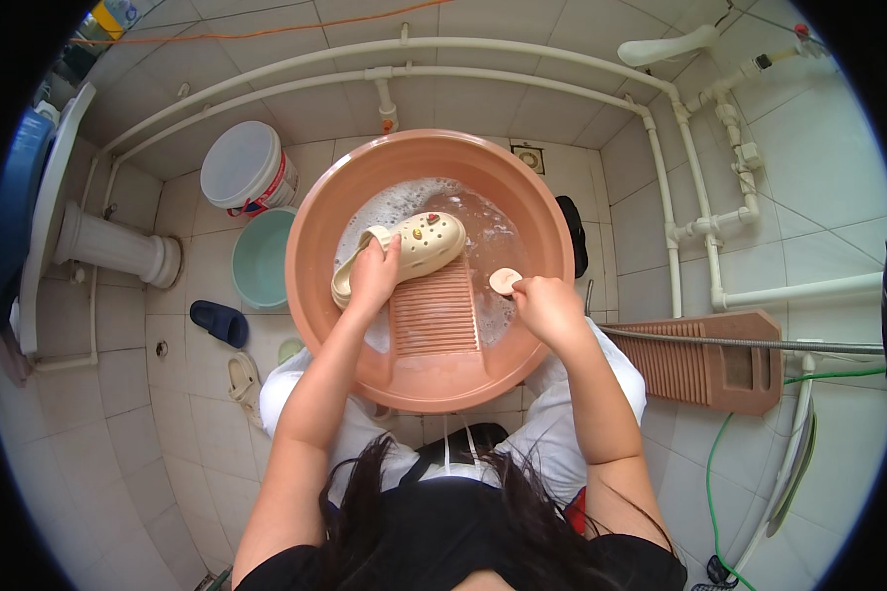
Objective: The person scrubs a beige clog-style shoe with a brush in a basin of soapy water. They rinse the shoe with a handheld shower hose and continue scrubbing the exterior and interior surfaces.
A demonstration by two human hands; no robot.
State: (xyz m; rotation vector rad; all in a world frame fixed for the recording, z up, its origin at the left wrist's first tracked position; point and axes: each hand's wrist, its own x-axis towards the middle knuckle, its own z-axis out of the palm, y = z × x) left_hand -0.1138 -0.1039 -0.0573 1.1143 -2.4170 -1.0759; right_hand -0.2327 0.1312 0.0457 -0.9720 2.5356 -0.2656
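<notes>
My left hand (375,275) grips a cream foam clog (432,244) by its heel strap side, over the left half of a large orange-brown plastic tub (443,391). The clog bears small ornaments and round vent holes, and its toe points right. Between the fingers of my right hand (551,306) is a small round pale disc (505,281), whose kind I cannot tell. It hangs over the right side of the tub. Below lies soapy water (491,214) with white foam. A ribbed washboard slope (436,310) is moulded into the tub's near side.
A lidded white bucket (242,164) and a mint-green basin (262,258) stand left of the tub. A navy slipper (219,323) and another cream clog (244,384) lie on the tiled floor. At right are a brown washboard (743,362), a metal hose (746,343) and white wall pipes (698,185).
</notes>
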